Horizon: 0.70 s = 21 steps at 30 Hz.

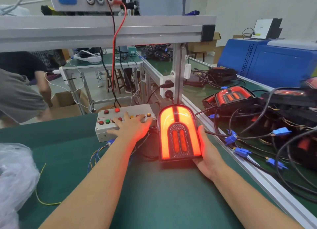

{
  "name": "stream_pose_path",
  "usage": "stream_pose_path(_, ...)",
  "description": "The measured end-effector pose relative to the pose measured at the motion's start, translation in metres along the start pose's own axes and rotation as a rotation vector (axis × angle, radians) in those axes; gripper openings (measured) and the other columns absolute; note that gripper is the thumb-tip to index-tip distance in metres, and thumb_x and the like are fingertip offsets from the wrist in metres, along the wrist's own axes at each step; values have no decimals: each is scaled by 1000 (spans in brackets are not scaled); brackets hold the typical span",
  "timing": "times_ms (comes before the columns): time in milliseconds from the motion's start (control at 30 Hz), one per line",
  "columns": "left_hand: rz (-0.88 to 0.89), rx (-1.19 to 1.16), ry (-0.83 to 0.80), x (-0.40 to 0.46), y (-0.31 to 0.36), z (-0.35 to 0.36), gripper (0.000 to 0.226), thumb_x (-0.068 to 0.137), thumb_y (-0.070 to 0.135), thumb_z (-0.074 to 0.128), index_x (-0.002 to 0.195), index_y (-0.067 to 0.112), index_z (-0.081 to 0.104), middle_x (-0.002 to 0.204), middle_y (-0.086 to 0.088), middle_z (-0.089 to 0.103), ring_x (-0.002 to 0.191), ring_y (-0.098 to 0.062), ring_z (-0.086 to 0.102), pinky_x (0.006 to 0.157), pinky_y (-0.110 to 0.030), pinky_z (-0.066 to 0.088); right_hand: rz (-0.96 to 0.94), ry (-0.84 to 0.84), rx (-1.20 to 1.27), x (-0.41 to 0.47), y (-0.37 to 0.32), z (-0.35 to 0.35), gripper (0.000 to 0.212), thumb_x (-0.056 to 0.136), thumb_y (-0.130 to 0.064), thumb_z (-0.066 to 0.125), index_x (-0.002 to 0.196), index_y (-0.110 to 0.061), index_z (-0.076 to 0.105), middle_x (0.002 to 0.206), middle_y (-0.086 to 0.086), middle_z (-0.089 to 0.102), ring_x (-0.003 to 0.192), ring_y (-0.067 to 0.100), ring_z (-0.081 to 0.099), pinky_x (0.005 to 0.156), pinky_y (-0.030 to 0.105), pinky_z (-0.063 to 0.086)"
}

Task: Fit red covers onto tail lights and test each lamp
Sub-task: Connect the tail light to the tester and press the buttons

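An arch-shaped tail light (179, 132) with its red cover on glows bright orange-red, propped upright on the green table mat (154, 194). My right hand (205, 153) holds it from its right side and underneath, thumb along the edge. My left hand (130, 125) lies flat with spread fingers on the grey test box (109, 120), its fingertips on the row of red, green and yellow buttons. A black cable runs from the lamp to the right.
Several more tail lights (235, 95) with black cables and blue connectors (240, 150) are piled on the right bench. A blue machine (274, 60) stands behind. A clear plastic bag (15, 174) sits at left. Another person (20, 88) bends at far left beyond the aluminium frame (103, 29).
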<state>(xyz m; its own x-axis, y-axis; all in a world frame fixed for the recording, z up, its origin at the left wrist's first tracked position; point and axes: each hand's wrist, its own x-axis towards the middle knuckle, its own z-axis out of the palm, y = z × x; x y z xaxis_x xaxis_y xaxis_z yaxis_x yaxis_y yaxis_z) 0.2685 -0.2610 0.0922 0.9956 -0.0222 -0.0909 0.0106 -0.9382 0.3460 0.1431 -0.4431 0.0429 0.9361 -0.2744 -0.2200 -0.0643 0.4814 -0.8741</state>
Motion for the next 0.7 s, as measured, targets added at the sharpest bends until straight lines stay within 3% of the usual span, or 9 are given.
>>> stream_pose_path(233,1,19,18,-1,-1,3,59,85,76,24,139,53,33,160,-2,5,143,-43,-8,102,-76,-1,22,21,42,-4,-1,0,55,89,-60,47,115,-16,68,100,8,76,86,20,74,65,29,56)
stream_pose_path(400,31,91,50,-1,-2,2,64,82,80,23,140,53,32,161,-3,4,145,-39,-9,102,-73,-9,22,26,6,-5,-1,3,55,90,-61,45,113,-17,69,101,6,76,88,18,74,70,30,55)
stream_pose_path(633,151,220,104,0,-4,0,67,84,79,21,141,46,35,161,-3,7,146,-34,-11,105,-69,-12,21,13,-42,-8,-2,3,53,93,-61,40,111,-21,69,102,2,76,89,14,73,61,22,56)
stream_pose_path(700,161,240,112,1,-5,0,65,86,77,21,141,46,36,160,-3,9,146,-34,-10,105,-69,-12,20,19,-43,-7,-3,4,52,92,-61,42,109,-20,70,101,3,76,88,15,74,66,26,58)
